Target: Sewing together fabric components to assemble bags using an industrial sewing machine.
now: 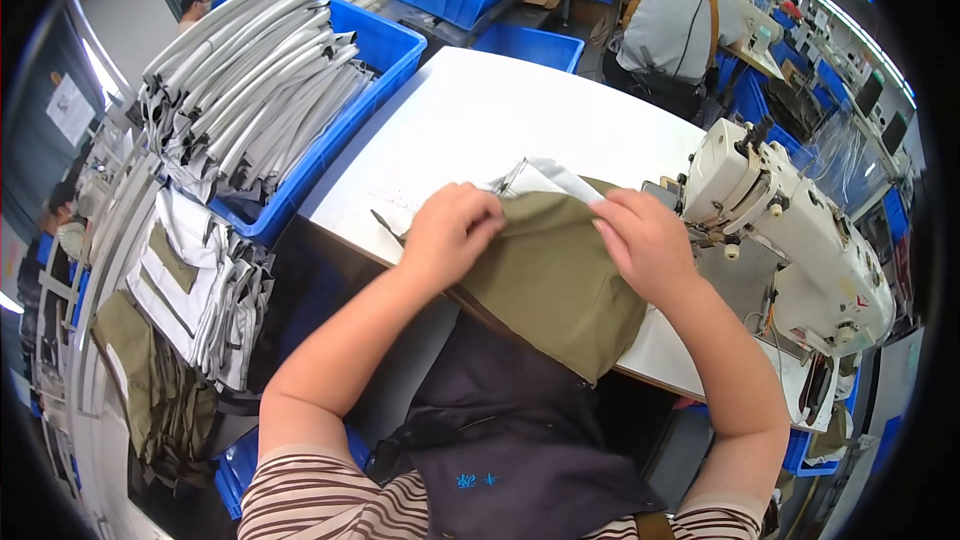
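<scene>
A: Item one?
B: Olive fabric piece (560, 285), one. Lies partly on the white desk (420, 130), its 5 o'clock corner drooping past the near edge. Pale white fabric (560, 180) behind it, at 12 o'clock.
A: Handling?
B: Judged light and soft, with some body: folds broadly, sags unsupported. Not fragile; slipperiness cannot be told.
A: Current holds?
B: Left hand (455, 235), at 10 o'clock: fingers curled, thumb to forefinger, apparently pinching the upper edge. Right hand (648, 245), at 2 o'clock: thumb and fingers pinching the opposite end of that edge.
A: Recommended grip?
B: Edge pinches, well apart, to keep the span taut; the drooping corner wants support. Sewing machine (790, 230), between 2 and 3 o'clock: keep loose cloth from snagging there.
</scene>
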Motion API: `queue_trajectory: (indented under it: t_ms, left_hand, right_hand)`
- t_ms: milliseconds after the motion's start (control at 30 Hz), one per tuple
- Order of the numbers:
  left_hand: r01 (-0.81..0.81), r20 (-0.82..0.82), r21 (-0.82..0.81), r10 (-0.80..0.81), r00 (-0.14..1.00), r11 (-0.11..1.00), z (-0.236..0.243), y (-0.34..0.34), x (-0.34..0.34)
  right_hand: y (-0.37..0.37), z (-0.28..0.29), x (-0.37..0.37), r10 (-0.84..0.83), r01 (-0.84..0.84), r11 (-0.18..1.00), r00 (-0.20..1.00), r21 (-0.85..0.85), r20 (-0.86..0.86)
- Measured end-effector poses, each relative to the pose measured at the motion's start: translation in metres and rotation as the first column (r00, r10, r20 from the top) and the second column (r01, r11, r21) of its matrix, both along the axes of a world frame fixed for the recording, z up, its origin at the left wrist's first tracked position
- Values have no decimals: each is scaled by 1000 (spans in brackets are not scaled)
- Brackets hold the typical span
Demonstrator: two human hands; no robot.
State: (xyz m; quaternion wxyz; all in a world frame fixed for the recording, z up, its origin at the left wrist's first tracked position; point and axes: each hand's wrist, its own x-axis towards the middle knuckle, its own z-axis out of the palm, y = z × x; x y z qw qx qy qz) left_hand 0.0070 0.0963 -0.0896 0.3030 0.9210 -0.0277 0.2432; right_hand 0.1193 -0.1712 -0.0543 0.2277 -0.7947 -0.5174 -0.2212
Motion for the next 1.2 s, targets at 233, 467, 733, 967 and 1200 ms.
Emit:
queue_trajectory:
  t_ms: [233, 467, 733, 967, 1200]
  left_hand:
    - [94, 130, -272, -60, 990, 958, -41, -3, -20]
    - [68, -79, -364, -104, 991, 929, -41, -3, -6]
    - [59, 311, -382, 68, 948, 922, -44, 6, 13]
    - [113, 416, -553, 156, 896, 826, 57, 41, 13]
    - [42, 268, -339, 53, 962, 940, 78, 41, 2]
  right_hand:
    - [103, -4, 35, 170, -154, 983, 971, -103, 168]
    - [129, 7, 38, 165, -103, 884, 981, -456, 99]
    - [121, 23, 39, 188, 41, 687, 955, -726, 232]
    - [124, 96, 32, -178, 181, 981, 983, -75, 44]
    - [122, 93, -33, -92, 72, 993, 969, -95, -231]
